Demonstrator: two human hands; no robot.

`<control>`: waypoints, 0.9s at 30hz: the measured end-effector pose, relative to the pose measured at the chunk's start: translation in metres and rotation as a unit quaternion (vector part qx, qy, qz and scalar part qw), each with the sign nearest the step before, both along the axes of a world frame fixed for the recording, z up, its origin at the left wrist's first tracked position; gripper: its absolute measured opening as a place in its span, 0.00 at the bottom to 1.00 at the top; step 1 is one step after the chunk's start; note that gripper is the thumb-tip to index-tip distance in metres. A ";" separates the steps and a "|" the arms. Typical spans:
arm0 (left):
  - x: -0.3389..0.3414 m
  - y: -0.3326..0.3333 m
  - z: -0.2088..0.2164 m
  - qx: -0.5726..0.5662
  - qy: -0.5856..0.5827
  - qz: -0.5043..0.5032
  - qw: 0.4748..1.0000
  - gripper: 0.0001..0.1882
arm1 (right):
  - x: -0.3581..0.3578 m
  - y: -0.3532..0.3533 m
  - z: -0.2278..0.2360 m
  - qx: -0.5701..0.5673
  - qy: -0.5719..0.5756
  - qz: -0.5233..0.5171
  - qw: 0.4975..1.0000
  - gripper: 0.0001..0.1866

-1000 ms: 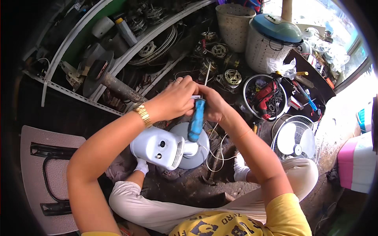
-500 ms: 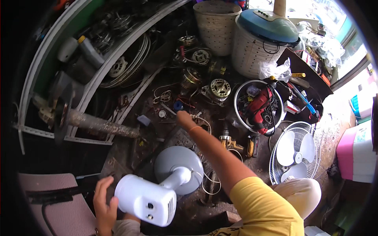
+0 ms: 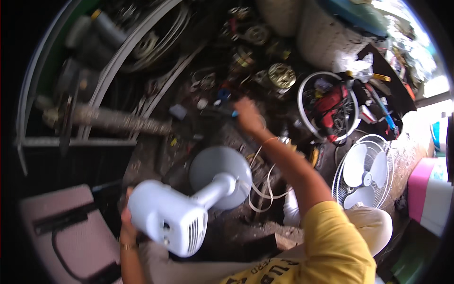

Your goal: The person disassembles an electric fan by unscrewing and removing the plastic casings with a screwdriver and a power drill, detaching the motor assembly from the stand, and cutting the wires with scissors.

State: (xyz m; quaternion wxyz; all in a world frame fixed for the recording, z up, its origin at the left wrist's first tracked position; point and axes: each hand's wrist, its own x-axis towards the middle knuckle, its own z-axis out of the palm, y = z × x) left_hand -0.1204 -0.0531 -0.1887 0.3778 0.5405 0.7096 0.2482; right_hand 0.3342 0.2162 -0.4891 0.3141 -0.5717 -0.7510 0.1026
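Note:
A white stand fan (image 3: 163, 217), without blades or guard, leans toward me. Its round grey base (image 3: 213, 163) lies beyond the motor housing. My left hand (image 3: 126, 222) is closed around the left end of that housing, its fingers partly hidden. Over the cluttered floor reaches my right hand (image 3: 248, 116), smeared by motion. It appears closed on a long, slim dark tool (image 3: 217, 112) with a blue end, whose exact kind is too blurred to tell. A blue roll (image 3: 224, 93) lies just beyond that tool.
A fan guard with grey blades (image 3: 364, 177) lies right, below a round tub (image 3: 302, 106) holding a red drill (image 3: 331, 102). Motor parts (image 3: 282, 75) are scattered ahead. A metal rack (image 3: 109, 80) and rusty pole (image 3: 118, 118) stand left, near a pinkish seat (image 3: 71, 227).
My left hand has closed on the fan's housing, from beside it. My right hand has drawn rightward from the blue roll with the slim tool. The whole view has shifted.

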 end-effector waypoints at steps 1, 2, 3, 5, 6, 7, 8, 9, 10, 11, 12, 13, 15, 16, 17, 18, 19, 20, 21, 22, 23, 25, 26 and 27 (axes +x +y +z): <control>-0.026 -0.026 0.021 -0.009 0.013 0.048 0.999 0.38 | -0.022 -0.030 0.029 -0.015 0.021 -0.033 0.999 0.09; -0.043 -0.032 0.027 -0.011 -0.001 0.073 0.997 0.38 | -0.009 -0.048 0.046 -0.079 0.028 -0.054 0.995 0.09; -0.047 -0.019 0.013 -0.017 -0.051 0.083 0.995 0.38 | 0.037 -0.068 0.027 -0.060 0.000 -0.110 0.992 0.09; -0.052 0.010 -0.015 -0.052 -0.245 0.145 0.957 0.40 | 0.118 -0.121 -0.018 -0.210 -0.079 -0.186 0.957 0.22; -0.028 0.024 -0.023 -0.060 -0.281 0.119 0.950 0.40 | 0.144 -0.160 -0.034 -0.236 -0.159 -0.212 0.935 0.29; -0.001 0.022 -0.012 -0.066 -0.296 0.109 0.947 0.40 | 0.135 -0.187 -0.028 -0.306 -0.193 -0.161 0.918 0.38; 0.014 0.018 0.005 -0.053 -0.303 0.112 0.945 0.41 | 0.121 -0.198 -0.013 -0.367 -0.220 -0.108 0.897 0.47; -0.001 0.017 0.010 -0.063 -0.302 0.101 0.946 0.40 | 0.114 -0.197 -0.006 -0.348 -0.224 -0.099 0.905 0.51; -0.017 0.013 0.008 -0.079 -0.305 0.089 0.945 0.40 | 0.118 -0.203 -0.007 -0.333 -0.232 -0.093 0.909 0.56; 0.000 0.028 -0.006 -0.073 -0.323 0.075 0.941 0.39 | 0.151 -0.210 -0.019 -0.279 -0.245 -0.130 0.919 0.57; 0.004 0.028 -0.010 -0.059 -0.327 0.074 0.940 0.37 | 0.156 -0.216 -0.018 -0.273 -0.243 -0.130 0.922 0.57; 0.011 0.030 -0.013 -0.045 -0.333 0.069 0.939 0.35 | 0.164 -0.217 -0.014 -0.290 -0.217 -0.118 0.925 0.57; -0.019 0.021 0.000 -0.013 -0.297 0.041 0.954 0.33 | 0.140 -0.207 0.011 -0.264 -0.167 -0.078 0.947 0.58; 0.003 0.024 -0.001 -0.034 -0.299 0.036 0.953 0.33 | 0.152 -0.212 0.025 -0.278 -0.159 -0.069 0.945 0.60; 0.014 0.021 0.008 -0.052 -0.278 0.043 0.958 0.34 | 0.148 -0.216 0.044 -0.297 -0.109 -0.080 0.945 0.61; -0.005 0.012 0.018 -0.039 -0.272 0.048 0.960 0.35 | 0.128 -0.213 0.067 -0.306 -0.048 -0.081 0.947 0.63; 0.003 0.017 0.015 -0.038 -0.284 0.029 0.958 0.35 | 0.142 -0.215 0.072 -0.295 0.014 -0.082 0.952 0.65; 0.018 0.026 0.010 -0.037 -0.301 0.005 0.953 0.35 | 0.164 -0.220 0.070 -0.280 0.071 -0.089 0.953 0.66; 0.026 0.031 0.005 -0.032 -0.287 0.014 0.957 0.35 | 0.176 -0.223 0.071 -0.254 0.154 -0.079 0.952 0.68; 0.017 0.026 0.009 -0.021 -0.288 0.014 0.957 0.34 | 0.160 -0.228 0.082 -0.244 0.229 -0.065 0.940 0.62; -0.003 0.016 0.015 -0.010 -0.268 0.027 0.963 0.34 | 0.136 -0.233 0.101 -0.257 0.351 -0.051 0.899 0.57; 0.014 0.028 0.004 0.000 -0.280 0.013 0.960 0.33 | 0.142 -0.244 0.114 -0.129 0.465 -0.069 0.873 0.47; 0.003 0.012 0.014 -0.005 -0.258 0.036 0.965 0.33 | 0.109 -0.253 0.148 -0.176 0.534 -0.080 0.823 0.42; 0.005 0.011 0.020 -0.008 -0.250 0.043 0.967 0.33 | 0.104 -0.261 0.173 -0.171 0.540 -0.100 0.818 0.42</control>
